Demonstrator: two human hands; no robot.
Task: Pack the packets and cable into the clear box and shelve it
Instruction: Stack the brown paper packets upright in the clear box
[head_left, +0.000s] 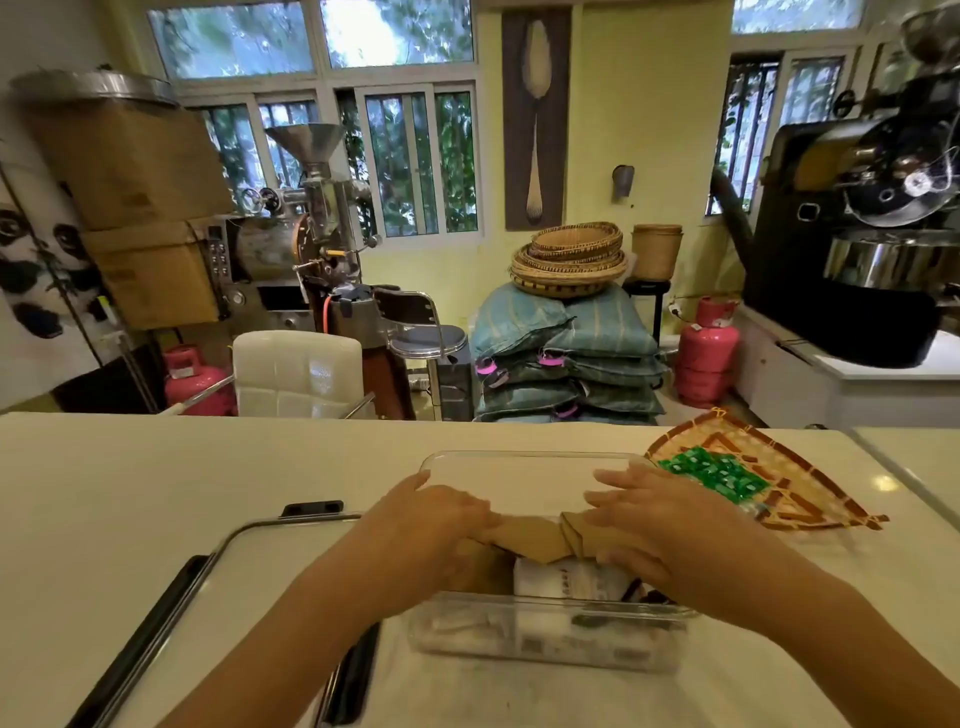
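A clear box (524, 460) stands on the white counter in front of me. Brown paper packets (540, 538) lie across its near half, on top of a white packet (561, 579). My left hand (431, 525) rests on the left brown packet with its fingers curled over it. On the right brown packet lies my right hand (660, 525), fingers spread and pressing down. Something dark shows at the box's near right corner (641, 595); I cannot tell whether it is the cable.
The box's clear lid with black clips (171, 608) lies flat to the left of the box. A woven tray (789, 483) with several green packets (714, 470) sits at the right. Beyond the counter's far edge stand a white chair and stacked sacks.
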